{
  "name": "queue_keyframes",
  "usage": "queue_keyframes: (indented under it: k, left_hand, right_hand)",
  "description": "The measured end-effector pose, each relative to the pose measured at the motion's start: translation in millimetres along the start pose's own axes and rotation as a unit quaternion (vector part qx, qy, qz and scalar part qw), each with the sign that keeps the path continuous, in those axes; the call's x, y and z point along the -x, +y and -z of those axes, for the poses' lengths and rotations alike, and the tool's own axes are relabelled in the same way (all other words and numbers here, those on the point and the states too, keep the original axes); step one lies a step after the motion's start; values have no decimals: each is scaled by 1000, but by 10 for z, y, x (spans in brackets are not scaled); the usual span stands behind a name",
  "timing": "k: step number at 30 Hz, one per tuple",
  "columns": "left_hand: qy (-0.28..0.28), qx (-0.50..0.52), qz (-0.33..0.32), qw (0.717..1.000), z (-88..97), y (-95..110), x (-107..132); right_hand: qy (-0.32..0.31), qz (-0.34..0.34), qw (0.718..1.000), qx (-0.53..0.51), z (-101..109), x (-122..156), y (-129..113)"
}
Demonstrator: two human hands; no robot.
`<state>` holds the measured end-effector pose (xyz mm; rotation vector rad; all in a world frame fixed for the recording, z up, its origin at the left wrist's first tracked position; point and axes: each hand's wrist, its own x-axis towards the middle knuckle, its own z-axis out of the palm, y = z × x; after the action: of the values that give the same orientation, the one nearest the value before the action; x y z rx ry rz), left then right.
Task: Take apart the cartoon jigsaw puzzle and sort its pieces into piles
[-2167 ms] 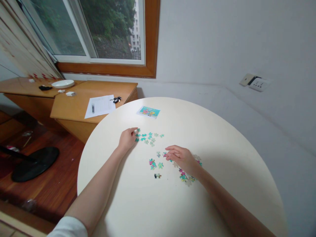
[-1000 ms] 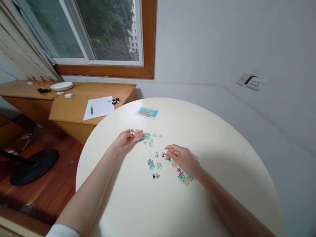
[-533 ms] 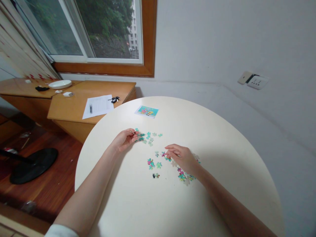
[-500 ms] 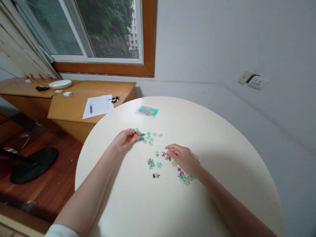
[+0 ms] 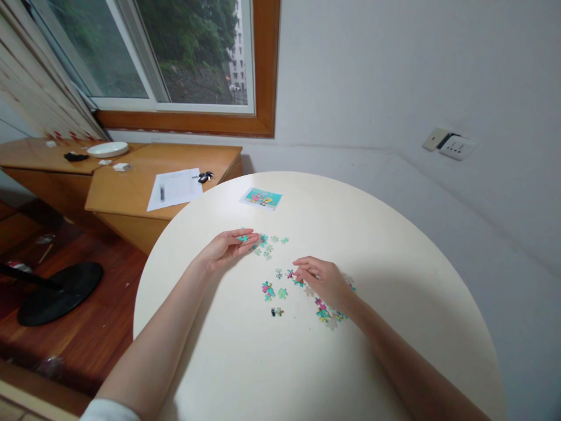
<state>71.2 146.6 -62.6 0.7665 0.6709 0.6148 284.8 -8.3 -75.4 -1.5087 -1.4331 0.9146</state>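
Observation:
My left hand point(image 5: 224, 248) is over the far-left group of pieces, its fingers stretched out to the right. A small teal jigsaw piece point(image 5: 243, 238) rests in its fingers. Just past the fingertips, several teal and pale jigsaw pieces point(image 5: 268, 248) lie scattered. My right hand point(image 5: 323, 279) hovers or rests above the colourful pieces, fingers loosely bent and slightly apart, with no piece visible in them. It partly hides a pink and teal cluster point(image 5: 323, 310). Left of it are a joined pink-green pair point(image 5: 267, 290), a light green piece point(image 5: 283, 293) and a dark-marked piece point(image 5: 277, 312).
A picture card point(image 5: 263, 198) lies at the far side of the round white table point(image 5: 228, 362). Beyond, a wooden desk point(image 5: 140, 155) bears a paper sheet point(image 5: 175, 188), keys point(image 5: 205, 176) and a white plate point(image 5: 107, 149). The wall stands close behind the table.
The fingers of my left hand have straightened and reached a little to the right, and a teal face of the piece now shows on them. My right hand has stayed in place.

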Motion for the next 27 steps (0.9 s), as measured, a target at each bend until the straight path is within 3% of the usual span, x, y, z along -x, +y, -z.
queue_keyframes:
  k: [16, 27]
  left_hand:
    - [2, -82, 1, 997, -63, 5, 53]
    - [63, -148, -30, 987, 23, 113, 74]
  right_hand:
    - [2, 4, 1000, 11, 2, 1, 17]
    - [-1, 9, 1000, 22, 11, 3, 12]
